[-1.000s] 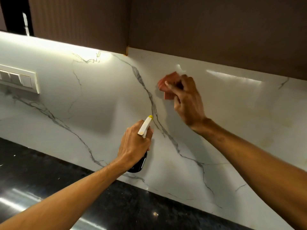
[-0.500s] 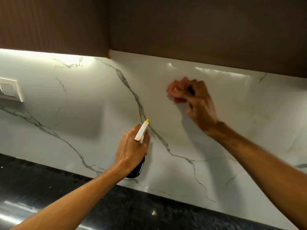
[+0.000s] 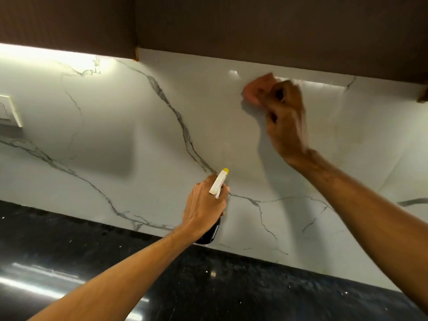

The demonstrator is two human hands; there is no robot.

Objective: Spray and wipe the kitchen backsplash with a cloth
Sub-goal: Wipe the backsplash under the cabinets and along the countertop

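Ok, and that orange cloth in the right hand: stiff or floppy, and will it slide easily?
Probably floppy: the cloth is bunched under the right hand, keeping no clear shape. Likely light, since one hand holds it high against the backsplash. It should slide easily; that surface looks glossy.

Dark brown upper cabinets point(image 3: 254, 26), under-cabinet light point(image 3: 46, 54), black speckled countertop point(image 3: 231, 286), white switch plate point(image 3: 9, 112) at left.
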